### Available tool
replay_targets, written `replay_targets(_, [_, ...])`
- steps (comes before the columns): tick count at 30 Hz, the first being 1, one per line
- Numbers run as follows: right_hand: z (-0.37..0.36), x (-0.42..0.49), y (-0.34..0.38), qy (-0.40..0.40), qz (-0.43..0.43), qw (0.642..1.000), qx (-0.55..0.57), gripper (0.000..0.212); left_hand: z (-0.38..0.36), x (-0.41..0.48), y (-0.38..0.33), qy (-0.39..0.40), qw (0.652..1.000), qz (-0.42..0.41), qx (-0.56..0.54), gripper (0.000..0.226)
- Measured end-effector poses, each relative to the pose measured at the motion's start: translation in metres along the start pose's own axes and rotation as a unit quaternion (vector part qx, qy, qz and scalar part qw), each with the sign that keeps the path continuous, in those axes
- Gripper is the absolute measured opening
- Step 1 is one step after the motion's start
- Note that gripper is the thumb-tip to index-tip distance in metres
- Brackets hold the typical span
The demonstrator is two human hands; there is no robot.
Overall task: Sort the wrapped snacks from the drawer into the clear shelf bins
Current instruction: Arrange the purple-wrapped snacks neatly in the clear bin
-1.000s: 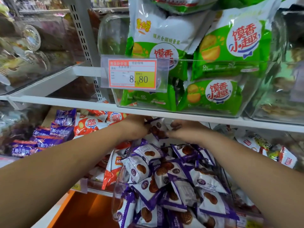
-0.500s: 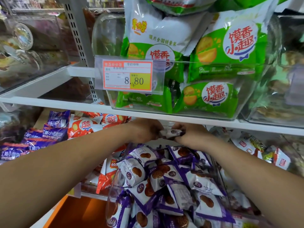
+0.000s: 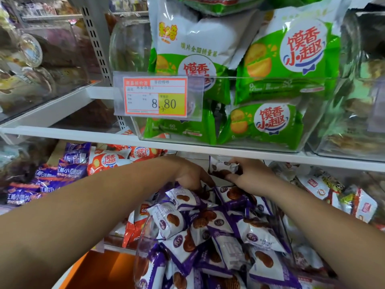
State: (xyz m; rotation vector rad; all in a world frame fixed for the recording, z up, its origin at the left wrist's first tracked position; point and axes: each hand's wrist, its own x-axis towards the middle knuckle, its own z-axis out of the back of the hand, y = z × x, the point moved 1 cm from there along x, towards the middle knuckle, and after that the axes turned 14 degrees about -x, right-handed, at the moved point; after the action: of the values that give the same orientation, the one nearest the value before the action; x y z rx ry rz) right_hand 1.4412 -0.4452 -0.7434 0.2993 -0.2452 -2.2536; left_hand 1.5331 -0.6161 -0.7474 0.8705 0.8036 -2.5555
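White shelf (image 3: 62,132), upper tier.
Clear bin (image 3: 129,46) of green snack bags (image 3: 266,126) is sitting at the front edge; second clear bin (image 3: 343,147) is sitting just beside it.

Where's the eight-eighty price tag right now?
In the head view, the price tag hangs centre-left on the clear bin of green bags, above the left hand.

views: 1 | head-worn | facing forward-down | close to clear bin (image 3: 140,251) and white shelf (image 3: 62,133)

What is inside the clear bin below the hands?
Purple-and-white wrapped snacks fill the clear bin; the right hand pinches one snack at its back. Lower layers and the floor are covered.
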Motion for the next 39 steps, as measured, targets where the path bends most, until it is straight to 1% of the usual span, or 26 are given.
replay_targets(2, [0.000, 0.000, 0.000, -0.003, 0.000, 1.000, 0.003, 0.035, -0.002, -0.001, 0.000, -0.004, 0.998, -0.020, -0.068, 0.049])
replay_targets(5, [-0.002, 0.002, -0.001, -0.002, -0.009, 1.000, 0.002, 0.031, 0.002, -0.004, 0.008, -0.070, 0.982, -0.046, -0.169, 0.042])
replay_targets(8, [-0.002, 0.000, 0.002, -0.004, -0.026, 1.000, 0.010, 0.032, 0.002, -0.009, 0.015, -0.124, 0.965, -0.043, -0.226, 0.045])
replay_targets(9, [-0.003, 0.001, 0.001, -0.004, -0.025, 1.000, 0.011, 0.029, 0.002, -0.011, 0.014, -0.140, 0.961, -0.039, -0.234, 0.038])
replay_targets(11, [-0.004, 0.001, 0.001, -0.004, -0.026, 1.000, 0.012, 0.024, 0.002, -0.018, 0.012, -0.179, 0.962, -0.036, -0.201, 0.013])
replay_targets(12, [-0.004, 0.001, 0.001, 0.001, -0.026, 1.000, 0.012, 0.025, 0.004, -0.021, 0.013, -0.200, 0.966, -0.035, -0.161, 0.011])
replay_targets(13, [-0.004, 0.001, 0.002, 0.006, -0.026, 1.000, 0.015, 0.033, 0.005, -0.024, 0.014, -0.218, 0.968, -0.033, -0.120, 0.015])
replay_targets(14, [-0.002, -0.001, 0.004, 0.010, -0.023, 1.000, 0.017, 0.045, 0.007, -0.027, 0.016, -0.231, 0.968, -0.031, -0.088, 0.017])
replay_targets(15, [-0.001, -0.001, 0.005, 0.021, -0.018, 0.999, 0.016, 0.052, 0.008, -0.029, 0.019, -0.243, 0.967, -0.033, -0.068, 0.015])
replay_targets(17, [0.000, -0.001, 0.009, 0.047, -0.004, 0.999, 0.021, 0.053, 0.009, -0.032, 0.026, -0.258, 0.964, -0.030, -0.052, 0.013])
replay_targets(21, [0.002, 0.002, 0.011, 0.073, -0.005, 0.997, 0.011, 0.060, 0.009, -0.032, 0.032, -0.253, 0.964, -0.045, -0.060, 0.034])
replay_targets(23, [0.002, 0.002, 0.013, 0.073, -0.009, 0.997, 0.005, 0.058, 0.010, -0.033, 0.033, -0.238, 0.969, -0.046, -0.048, 0.036])
replay_targets(25, [0.001, 0.003, 0.012, 0.062, -0.018, 0.998, 0.008, 0.051, 0.013, -0.034, 0.034, -0.218, 0.974, -0.037, -0.040, 0.037])
replay_targets(27, [0.000, 0.006, 0.010, 0.045, -0.035, 0.998, 0.013, 0.031, 0.014, -0.036, 0.034, -0.213, 0.977, -0.028, 0.004, 0.037])
replay_targets(28, [0.001, 0.006, 0.012, 0.043, -0.045, 0.998, 0.032, 0.027, 0.014, -0.037, 0.033, -0.214, 0.976, -0.028, 0.027, 0.036])
replay_targets(30, [0.000, 0.007, 0.017, 0.052, -0.063, 0.994, 0.079, 0.031, 0.013, -0.041, 0.032, -0.216, 0.974, -0.041, 0.047, 0.034])
replay_targets(32, [-0.004, 0.011, 0.024, 0.066, -0.037, 0.990, 0.123, 0.028, 0.012, -0.045, 0.032, -0.225, 0.971, -0.056, 0.048, 0.030])
replay_targets(33, [-0.007, 0.013, 0.029, 0.084, -0.015, 0.987, 0.136, 0.031, 0.011, -0.047, 0.033, -0.233, 0.970, -0.059, 0.043, 0.027])
replay_targets(35, [-0.012, 0.016, 0.036, 0.125, 0.007, 0.979, 0.159, 0.058, 0.009, -0.053, 0.037, -0.255, 0.964, -0.062, 0.035, 0.025])
replay_targets(36, [-0.013, 0.018, 0.039, 0.143, 0.009, 0.975, 0.167, 0.067, 0.007, -0.055, 0.039, -0.271, 0.960, -0.066, 0.036, 0.025])
replay_targets(37, [-0.014, 0.019, 0.041, 0.154, 0.009, 0.974, 0.167, 0.070, 0.006, -0.056, 0.042, -0.284, 0.955, -0.074, 0.039, 0.025])
replay_targets(39, [-0.010, 0.018, 0.041, 0.161, 0.012, 0.974, 0.159, 0.067, 0.004, -0.057, 0.045, -0.298, 0.950, -0.088, 0.040, 0.026])
